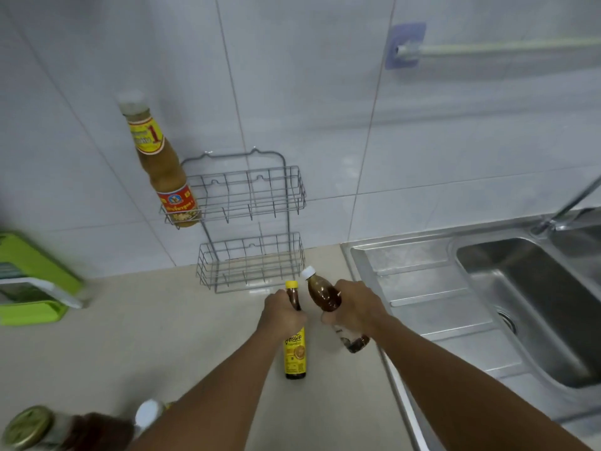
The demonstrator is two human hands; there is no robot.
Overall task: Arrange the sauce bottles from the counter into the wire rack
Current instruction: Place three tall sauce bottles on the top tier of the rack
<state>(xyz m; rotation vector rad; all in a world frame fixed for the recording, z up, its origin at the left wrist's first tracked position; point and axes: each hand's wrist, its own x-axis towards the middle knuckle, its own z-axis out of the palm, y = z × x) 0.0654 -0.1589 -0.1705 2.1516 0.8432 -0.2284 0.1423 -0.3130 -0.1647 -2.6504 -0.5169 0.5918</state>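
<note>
A two-tier grey wire rack [250,222] hangs on the tiled wall above the counter. A tall bottle of tan sauce [162,167] with a red and yellow label stands in the left end of its upper basket. The lower basket holds nothing. My left hand [281,312] grips the neck of a dark bottle with a yellow cap and yellow label [295,351], upright in front of the rack. My right hand [356,309] holds a white-capped bottle of brown sauce [323,292], tilted to the left and just off the counter.
A steel sink [520,288] with a drainboard and tap lies to the right. A green and white container [29,288] sits at the left. A gold-lidded jar [27,426] and a white-capped bottle [148,415] stand at the bottom left on the beige counter [162,336].
</note>
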